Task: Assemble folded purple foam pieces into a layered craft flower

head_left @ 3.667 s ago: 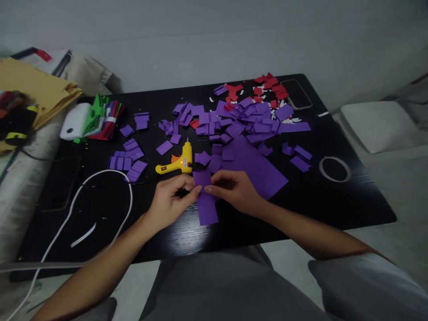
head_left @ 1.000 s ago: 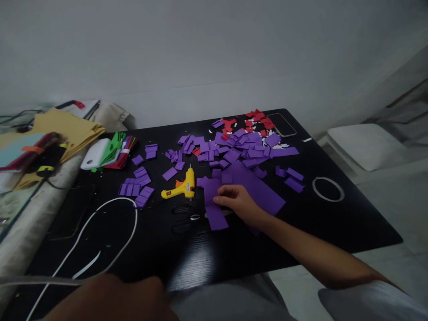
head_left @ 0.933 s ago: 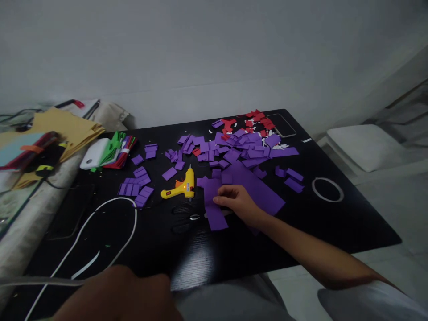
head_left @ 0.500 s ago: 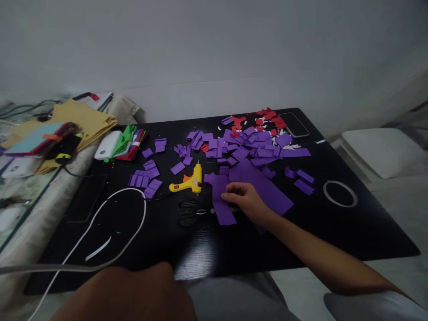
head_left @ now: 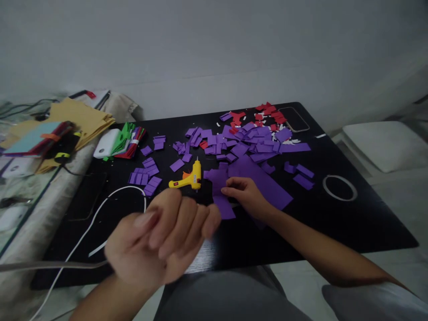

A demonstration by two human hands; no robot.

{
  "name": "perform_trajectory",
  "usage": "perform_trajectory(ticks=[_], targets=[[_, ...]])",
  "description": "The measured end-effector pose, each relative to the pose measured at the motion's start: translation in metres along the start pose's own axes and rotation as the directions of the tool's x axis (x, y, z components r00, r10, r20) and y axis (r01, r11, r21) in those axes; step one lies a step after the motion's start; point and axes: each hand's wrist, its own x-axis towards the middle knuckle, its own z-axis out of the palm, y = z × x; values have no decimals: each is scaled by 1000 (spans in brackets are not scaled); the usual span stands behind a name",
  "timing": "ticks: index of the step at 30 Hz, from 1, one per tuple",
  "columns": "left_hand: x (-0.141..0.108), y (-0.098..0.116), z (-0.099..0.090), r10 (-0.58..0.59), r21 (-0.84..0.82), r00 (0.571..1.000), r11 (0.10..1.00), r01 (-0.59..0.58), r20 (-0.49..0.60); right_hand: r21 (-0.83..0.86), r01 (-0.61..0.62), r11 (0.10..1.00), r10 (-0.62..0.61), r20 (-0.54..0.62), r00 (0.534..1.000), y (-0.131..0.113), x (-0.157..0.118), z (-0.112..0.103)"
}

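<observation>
My left hand is raised close to the camera, blurred, its fingers curled into a fist with nothing showing in it. Over the table, my right hand pinches the right edge of a cut purple paper piece between thumb and fingers. Beneath my right forearm lies a larger purple sheet. A yellow glue gun rests left of the pinched piece, beyond my left fist. Behind my right hand is a heap of small folded purple paper pieces. The black-handled scissors are hidden behind my left hand.
On the black table lie red paper scraps, a pale ring and a white cable. Bundled coloured strips are at the left. Beside the table are brown sheets and a white stool.
My left hand has risen from the lower edge into the middle of the view, turned with its curled fingers showing, and now covers the scissors. My right hand keeps its pinch on the purple piece.
</observation>
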Motion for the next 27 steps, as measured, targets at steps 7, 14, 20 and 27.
perform_trajectory(ticks=[7, 14, 20, 27], targets=[[24, -15, -2, -43, -302, 999, 952, 50, 30, 23, -12, 1000, 12, -2, 1000, -1, 1, 1], [29, -21, -6, -60, -248, 998, 967, 57, -6, 10, -5, 1000, 5, -9, 1000, -1, 1, 1], [39, -30, -32, -25, -3, 1000, 1000, 25, -8, -24, 43, 999, -43, 6, 999, -1, 0, 1], [48, -56, -74, 21, 362, 1000, 932, -13, -19, -124, 197, 973, -207, -75, 975, 3, -3, 6]])
